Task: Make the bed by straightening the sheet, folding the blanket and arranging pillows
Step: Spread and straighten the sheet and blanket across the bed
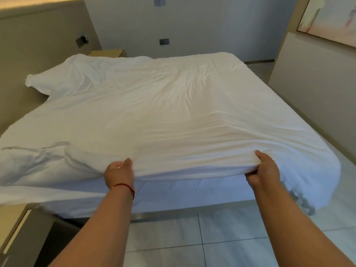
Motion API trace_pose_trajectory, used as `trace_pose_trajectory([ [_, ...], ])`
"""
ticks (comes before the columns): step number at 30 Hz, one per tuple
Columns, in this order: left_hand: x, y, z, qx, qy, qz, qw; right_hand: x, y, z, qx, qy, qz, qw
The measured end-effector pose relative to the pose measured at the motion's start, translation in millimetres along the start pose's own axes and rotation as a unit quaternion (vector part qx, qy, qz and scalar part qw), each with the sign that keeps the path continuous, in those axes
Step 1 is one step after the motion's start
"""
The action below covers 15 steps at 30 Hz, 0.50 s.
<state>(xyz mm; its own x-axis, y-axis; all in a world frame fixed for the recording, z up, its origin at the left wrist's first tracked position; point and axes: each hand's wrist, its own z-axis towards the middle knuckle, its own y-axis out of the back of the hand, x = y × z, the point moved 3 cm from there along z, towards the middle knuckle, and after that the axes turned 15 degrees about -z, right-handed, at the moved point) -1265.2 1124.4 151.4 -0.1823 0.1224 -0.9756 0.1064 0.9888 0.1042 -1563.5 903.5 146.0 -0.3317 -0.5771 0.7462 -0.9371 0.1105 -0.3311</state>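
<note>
One pale wooden bedside table (13, 226), lower left, partly under hanging white cloth. 
One white pillow (57, 78) at the far left corner of the bed, against the beige padded headboard wall (38, 35). 
One second wooden bedside table (107, 53), beyond the pillow. 
One large white rumpled blanket (163, 112), spread over the whole bed; its near edge is lifted off the one white sheet (173, 193) covering the mattress below. 
One left hand (119, 173), red cord bracelet (125, 186) on its wrist; fingers closed together on the blanket's near edge. 
One right hand (264, 170), thumb above, fingers curled beneath, clamped on the same edge, well apart from the left. 
Two dark wall plates (164, 41); a third on the headboard wall. 
One framed pale painting (331, 18), upper right. 
Grey tiled floor (231, 237) beneath.
</note>
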Motion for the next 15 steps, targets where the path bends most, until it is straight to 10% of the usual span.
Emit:
trace_pose_trajectory([
  [15,18,60,-104,-0.013,-0.013,0.000,1.000,7,82,-53,0.009,0.028,0.008,1.000],
])
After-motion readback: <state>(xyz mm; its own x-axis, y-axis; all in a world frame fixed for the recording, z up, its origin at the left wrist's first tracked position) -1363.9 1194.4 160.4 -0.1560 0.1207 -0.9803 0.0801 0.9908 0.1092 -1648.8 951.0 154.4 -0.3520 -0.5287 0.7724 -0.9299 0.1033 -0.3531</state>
